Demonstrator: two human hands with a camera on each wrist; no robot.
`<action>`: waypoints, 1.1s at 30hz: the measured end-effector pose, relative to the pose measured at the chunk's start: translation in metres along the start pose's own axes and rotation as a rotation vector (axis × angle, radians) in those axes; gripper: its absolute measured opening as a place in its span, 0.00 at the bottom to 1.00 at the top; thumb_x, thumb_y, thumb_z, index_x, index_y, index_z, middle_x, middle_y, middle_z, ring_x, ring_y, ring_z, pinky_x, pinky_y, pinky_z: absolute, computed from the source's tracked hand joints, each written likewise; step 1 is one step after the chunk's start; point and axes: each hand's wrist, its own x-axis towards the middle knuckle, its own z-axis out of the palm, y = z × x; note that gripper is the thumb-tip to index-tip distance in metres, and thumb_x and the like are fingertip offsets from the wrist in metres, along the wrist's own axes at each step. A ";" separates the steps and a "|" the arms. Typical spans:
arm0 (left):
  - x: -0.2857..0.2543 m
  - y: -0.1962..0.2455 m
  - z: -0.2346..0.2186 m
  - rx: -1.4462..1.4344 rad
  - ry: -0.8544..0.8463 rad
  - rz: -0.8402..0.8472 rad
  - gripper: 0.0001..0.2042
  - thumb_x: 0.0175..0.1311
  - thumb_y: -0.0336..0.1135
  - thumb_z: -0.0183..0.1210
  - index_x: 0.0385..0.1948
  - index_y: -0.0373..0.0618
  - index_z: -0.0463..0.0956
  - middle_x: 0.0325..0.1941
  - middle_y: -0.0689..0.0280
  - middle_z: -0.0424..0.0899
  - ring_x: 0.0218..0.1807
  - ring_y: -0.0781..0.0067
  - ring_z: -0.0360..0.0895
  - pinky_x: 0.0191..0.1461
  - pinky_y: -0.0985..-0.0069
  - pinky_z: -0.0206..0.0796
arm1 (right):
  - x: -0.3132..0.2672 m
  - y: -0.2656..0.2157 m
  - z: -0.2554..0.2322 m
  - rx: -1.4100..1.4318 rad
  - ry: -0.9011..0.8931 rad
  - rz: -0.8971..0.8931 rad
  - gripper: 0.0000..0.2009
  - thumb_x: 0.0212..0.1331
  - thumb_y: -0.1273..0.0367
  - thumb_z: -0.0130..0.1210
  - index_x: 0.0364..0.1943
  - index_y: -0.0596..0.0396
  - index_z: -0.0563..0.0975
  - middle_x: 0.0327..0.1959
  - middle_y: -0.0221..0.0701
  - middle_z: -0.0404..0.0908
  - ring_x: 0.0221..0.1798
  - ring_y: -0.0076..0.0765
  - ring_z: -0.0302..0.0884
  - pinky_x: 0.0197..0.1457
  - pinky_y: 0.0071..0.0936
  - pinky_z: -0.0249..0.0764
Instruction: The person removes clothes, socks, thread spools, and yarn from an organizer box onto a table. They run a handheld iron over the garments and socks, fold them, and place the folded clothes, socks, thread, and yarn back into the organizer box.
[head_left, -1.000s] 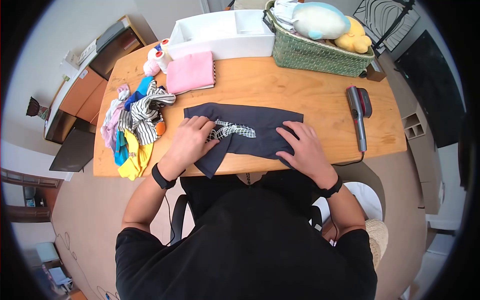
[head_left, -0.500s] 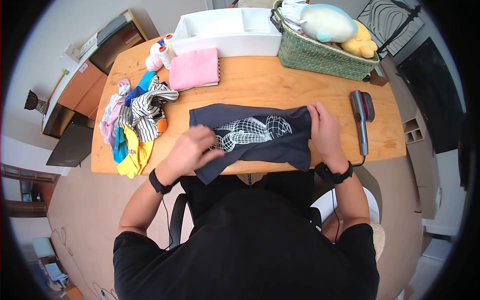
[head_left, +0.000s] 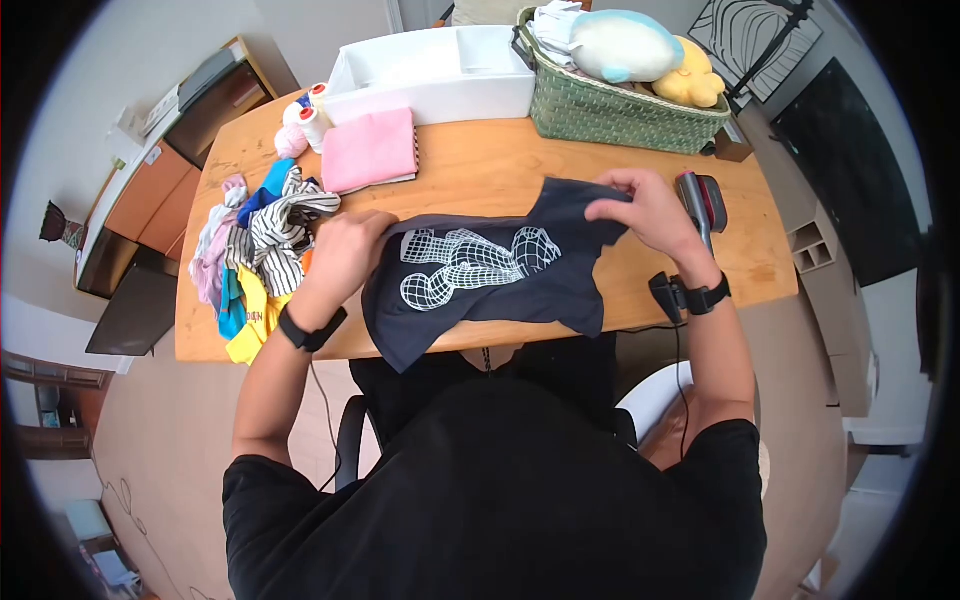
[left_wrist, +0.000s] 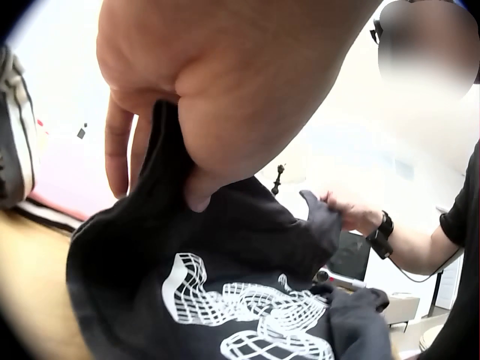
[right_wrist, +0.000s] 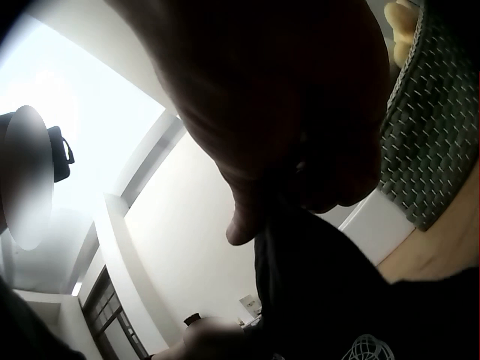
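Observation:
A dark grey T-shirt (head_left: 575, 285) with a white grid-line print (head_left: 475, 265) lies spread near the table's front edge, its right end lifted. My left hand (head_left: 345, 250) grips its left edge; in the left wrist view the cloth runs up between thumb (left_wrist: 198, 191) and fingers. At the other end, my right hand (head_left: 650, 212) pinches a raised corner of the shirt between thumb and fingers. That corner hangs from the hand in the right wrist view, where the hand (right_wrist: 292, 105) appears dark.
Heaped clothes (head_left: 265, 240) lie left of the shirt. Behind are a folded pink cloth (head_left: 370, 150), thread spools (head_left: 311, 128), a white divided bin (head_left: 430, 100) and a green basket (head_left: 620, 120) with plush toys. A hair-styling brush (head_left: 695, 200) lies right, partly behind my right hand.
The shirt has been unfolded and its print now shows fully. My right hand has raised a corner up and away from me; my left hand has moved out to the left edge and grips it.

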 end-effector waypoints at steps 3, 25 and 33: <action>-0.011 0.020 -0.051 0.001 -0.177 0.100 0.05 0.69 0.31 0.70 0.43 0.46 0.91 0.37 0.58 0.93 0.41 0.48 0.90 0.47 0.56 0.82 | -0.022 -0.030 -0.027 -0.402 -0.224 -0.012 0.13 0.67 0.69 0.78 0.43 0.64 0.85 0.36 0.33 0.88 0.41 0.33 0.86 0.48 0.30 0.77; 0.000 0.042 -0.095 -0.308 -0.499 0.021 0.11 0.71 0.37 0.76 0.43 0.38 0.91 0.34 0.48 0.90 0.41 0.40 0.89 0.46 0.52 0.79 | -0.019 -0.068 -0.039 -0.448 0.043 -0.096 0.16 0.72 0.61 0.74 0.45 0.64 0.90 0.34 0.49 0.89 0.37 0.58 0.84 0.44 0.43 0.78; 0.028 -0.054 0.031 -0.137 -0.427 -0.185 0.12 0.71 0.38 0.76 0.45 0.37 0.92 0.38 0.44 0.92 0.42 0.39 0.90 0.49 0.51 0.81 | 0.115 0.054 0.022 -0.640 0.073 -0.071 0.14 0.70 0.62 0.74 0.49 0.60 0.91 0.48 0.52 0.93 0.57 0.65 0.90 0.62 0.57 0.83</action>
